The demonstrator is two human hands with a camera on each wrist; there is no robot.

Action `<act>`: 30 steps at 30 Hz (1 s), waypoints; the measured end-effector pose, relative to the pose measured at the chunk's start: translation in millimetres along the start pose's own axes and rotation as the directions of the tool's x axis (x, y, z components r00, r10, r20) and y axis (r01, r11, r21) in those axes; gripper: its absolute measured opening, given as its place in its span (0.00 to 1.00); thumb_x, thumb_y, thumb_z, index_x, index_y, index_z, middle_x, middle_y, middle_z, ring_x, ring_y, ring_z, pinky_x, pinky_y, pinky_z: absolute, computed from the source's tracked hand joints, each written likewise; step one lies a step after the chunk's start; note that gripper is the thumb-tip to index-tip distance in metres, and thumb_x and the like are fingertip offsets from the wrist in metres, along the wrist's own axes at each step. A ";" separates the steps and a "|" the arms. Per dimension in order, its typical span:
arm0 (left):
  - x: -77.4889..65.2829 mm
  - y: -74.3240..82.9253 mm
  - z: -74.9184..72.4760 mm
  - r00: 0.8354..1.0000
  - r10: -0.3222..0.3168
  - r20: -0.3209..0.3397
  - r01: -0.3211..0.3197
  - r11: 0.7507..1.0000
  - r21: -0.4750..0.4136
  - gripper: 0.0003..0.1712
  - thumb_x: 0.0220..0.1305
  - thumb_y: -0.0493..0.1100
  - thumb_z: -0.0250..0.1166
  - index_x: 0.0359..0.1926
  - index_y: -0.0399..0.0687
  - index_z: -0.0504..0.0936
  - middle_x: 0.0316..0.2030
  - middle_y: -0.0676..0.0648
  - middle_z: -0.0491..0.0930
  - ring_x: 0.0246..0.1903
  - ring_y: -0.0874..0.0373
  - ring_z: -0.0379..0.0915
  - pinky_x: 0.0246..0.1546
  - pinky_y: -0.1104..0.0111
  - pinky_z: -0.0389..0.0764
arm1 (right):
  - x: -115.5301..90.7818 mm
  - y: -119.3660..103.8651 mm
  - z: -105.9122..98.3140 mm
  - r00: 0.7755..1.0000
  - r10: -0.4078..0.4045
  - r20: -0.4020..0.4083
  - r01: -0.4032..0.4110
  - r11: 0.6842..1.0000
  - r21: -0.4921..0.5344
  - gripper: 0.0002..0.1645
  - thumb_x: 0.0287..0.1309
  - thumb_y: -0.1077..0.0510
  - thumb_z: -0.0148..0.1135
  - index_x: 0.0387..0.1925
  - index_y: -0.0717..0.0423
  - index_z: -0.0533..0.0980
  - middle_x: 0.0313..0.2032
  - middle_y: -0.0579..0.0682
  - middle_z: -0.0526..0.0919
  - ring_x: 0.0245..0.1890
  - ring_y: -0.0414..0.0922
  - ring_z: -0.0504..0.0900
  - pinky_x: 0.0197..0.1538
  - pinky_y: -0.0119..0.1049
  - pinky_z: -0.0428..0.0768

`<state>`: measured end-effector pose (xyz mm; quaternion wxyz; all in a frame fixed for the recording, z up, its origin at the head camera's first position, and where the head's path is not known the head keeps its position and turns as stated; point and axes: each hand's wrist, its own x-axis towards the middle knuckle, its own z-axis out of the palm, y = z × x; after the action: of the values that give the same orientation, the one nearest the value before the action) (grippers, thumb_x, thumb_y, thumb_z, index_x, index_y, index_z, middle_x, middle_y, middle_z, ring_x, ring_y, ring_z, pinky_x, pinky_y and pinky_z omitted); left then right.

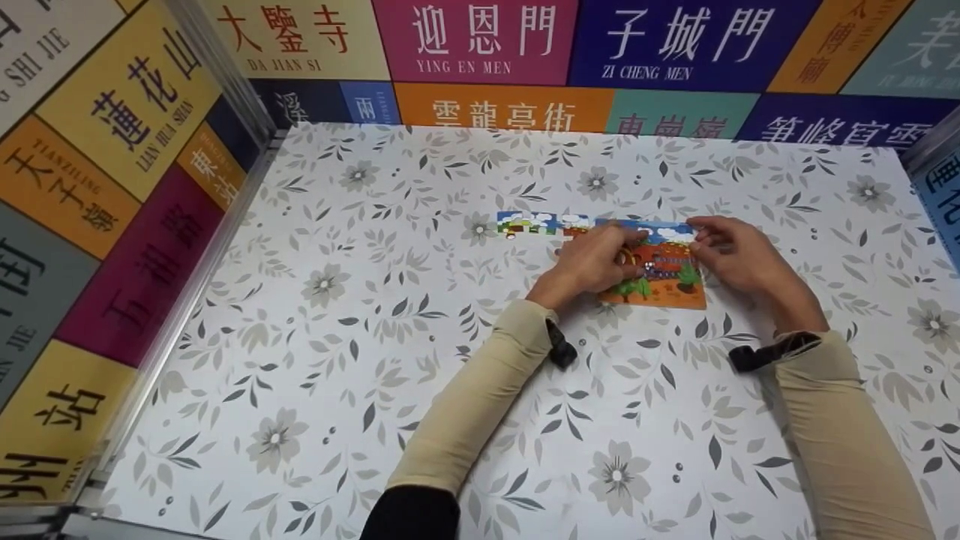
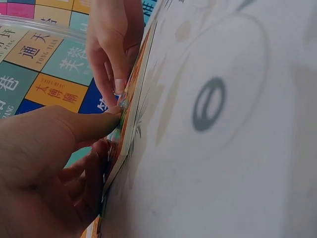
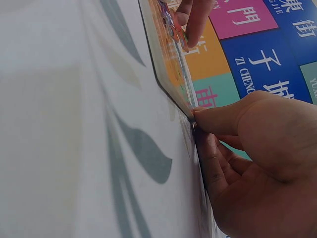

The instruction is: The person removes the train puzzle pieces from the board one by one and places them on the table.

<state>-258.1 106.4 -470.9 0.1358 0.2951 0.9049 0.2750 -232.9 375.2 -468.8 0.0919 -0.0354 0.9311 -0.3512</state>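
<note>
Along my left runs a wall of coloured panels [image 1: 112, 142] lettered with Chinese characters, a metal rail [image 1: 142, 382] at its foot. Beside it stretches the white surface [image 1: 247, 360], printed with grey flowers and leaves; more lettered panels [image 1: 480, 37] stand behind its far edge. Past the middle of the surface lies a small strip of puzzle pieces [image 1: 529, 223], mostly cloud and green, with a second cluster [image 1: 576, 219] just beside it, partly behind my left hand [image 1: 592, 259]. Of my hands, this one has its fingers bent over the puzzle board [image 1: 656, 289], thumb and fingertips nearly together, pinching a small colourful piece [image 3: 171, 24]; it hides the board's left part. The board lies flat, its sky, red rocks and orange ground showing. At its right edge, my right hand [image 1: 739, 255] grips the far corner between thumb and curled fingers. A black strap [image 1: 772, 352] circles that wrist. Farther right stands a blue panel [image 1: 941, 187].
</note>
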 end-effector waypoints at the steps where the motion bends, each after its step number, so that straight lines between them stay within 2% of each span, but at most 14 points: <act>1: -0.2 -0.6 -0.1 1.000 0.003 -0.001 -0.003 1.000 0.003 0.35 0.75 0.57 0.70 0.79 0.64 0.74 0.64 0.55 0.80 0.57 0.63 0.75 0.57 0.66 0.79 | 0.3 0.0 0.1 1.000 0.002 0.001 -0.002 1.000 -0.001 0.32 0.81 0.56 0.59 0.80 0.55 0.67 0.61 0.62 0.78 0.63 0.57 0.80 0.56 0.20 0.70; 7: -0.8 -1.8 0.0 1.000 0.019 -0.019 -0.019 0.999 0.037 0.34 0.76 0.59 0.68 0.78 0.62 0.75 0.66 0.55 0.81 0.60 0.63 0.76 0.60 0.66 0.79 | 1.3 0.2 0.3 1.000 0.016 0.014 -0.016 1.000 0.013 0.33 0.81 0.55 0.58 0.81 0.54 0.66 0.63 0.63 0.77 0.65 0.60 0.79 0.70 0.52 0.75; 9: -0.8 -1.5 0.4 0.999 0.029 -0.022 -0.028 0.998 0.049 0.33 0.76 0.59 0.68 0.78 0.62 0.75 0.66 0.55 0.81 0.62 0.63 0.76 0.62 0.66 0.79 | 1.0 0.5 0.5 1.000 0.020 0.016 -0.020 1.000 0.013 0.33 0.82 0.54 0.58 0.81 0.53 0.66 0.63 0.63 0.76 0.66 0.60 0.78 0.72 0.57 0.74; 11: -1.7 -1.0 0.3 0.999 0.043 -0.024 -0.042 0.997 0.063 0.33 0.77 0.59 0.67 0.78 0.61 0.76 0.66 0.55 0.81 0.63 0.62 0.77 0.63 0.66 0.79 | 0.6 0.8 0.6 1.000 0.017 0.015 -0.017 1.000 0.007 0.33 0.82 0.54 0.58 0.81 0.53 0.66 0.63 0.63 0.76 0.65 0.60 0.78 0.71 0.56 0.75; 16: -4.2 -2.3 -0.4 0.995 0.099 -0.017 -0.097 0.992 0.079 0.32 0.78 0.56 0.67 0.77 0.58 0.76 0.67 0.52 0.81 0.59 0.62 0.77 0.61 0.67 0.79 | -0.6 1.4 0.7 1.000 -0.011 0.003 0.012 1.000 -0.016 0.32 0.82 0.54 0.57 0.80 0.54 0.67 0.63 0.63 0.77 0.63 0.58 0.79 0.62 0.33 0.74; 18: -4.7 -3.1 -0.2 0.993 0.119 -0.011 -0.118 0.990 0.077 0.31 0.79 0.55 0.66 0.77 0.56 0.76 0.67 0.52 0.80 0.59 0.62 0.77 0.61 0.68 0.79 | -0.9 1.6 0.7 1.000 -0.015 0.001 0.015 1.000 -0.019 0.31 0.82 0.55 0.58 0.80 0.54 0.68 0.62 0.63 0.78 0.63 0.58 0.79 0.59 0.29 0.71; 20: -5.4 -3.8 -0.1 0.991 0.132 -0.004 -0.131 0.989 0.075 0.30 0.80 0.55 0.65 0.77 0.55 0.76 0.68 0.51 0.80 0.60 0.62 0.76 0.63 0.68 0.78 | -1.0 1.3 0.9 1.000 -0.017 0.002 0.017 1.000 -0.020 0.31 0.82 0.55 0.58 0.80 0.54 0.68 0.62 0.63 0.78 0.63 0.58 0.79 0.61 0.31 0.72; 23: -6.5 -5.0 -0.7 0.988 0.156 0.002 -0.156 0.985 0.069 0.30 0.81 0.55 0.64 0.77 0.54 0.76 0.68 0.51 0.79 0.62 0.61 0.76 0.65 0.68 0.77 | -0.6 0.9 1.1 0.999 -0.031 0.008 0.031 0.999 -0.016 0.32 0.81 0.57 0.58 0.81 0.54 0.67 0.62 0.65 0.78 0.64 0.61 0.79 0.68 0.47 0.75; 26: -7.9 -6.6 -1.9 0.983 0.182 -0.001 -0.181 0.982 0.049 0.29 0.81 0.54 0.63 0.76 0.53 0.77 0.68 0.50 0.80 0.63 0.60 0.76 0.65 0.68 0.77 | 0.1 0.8 0.9 0.999 -0.033 0.016 0.034 0.999 -0.012 0.33 0.81 0.58 0.58 0.82 0.53 0.66 0.64 0.67 0.77 0.65 0.64 0.78 0.72 0.62 0.73; 30: -9.7 -8.8 -3.8 0.977 0.211 -0.024 -0.211 0.977 0.008 0.28 0.81 0.52 0.64 0.75 0.50 0.78 0.68 0.49 0.80 0.65 0.59 0.76 0.67 0.68 0.76 | 0.8 1.4 0.1 1.000 -0.016 0.025 0.017 1.000 -0.013 0.34 0.81 0.57 0.58 0.82 0.51 0.66 0.65 0.67 0.76 0.67 0.65 0.76 0.74 0.66 0.70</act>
<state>-256.1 93.0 -472.1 0.0938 0.3863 0.8708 0.2891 -233.6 376.0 -469.8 0.1005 -0.0481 0.9319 -0.3453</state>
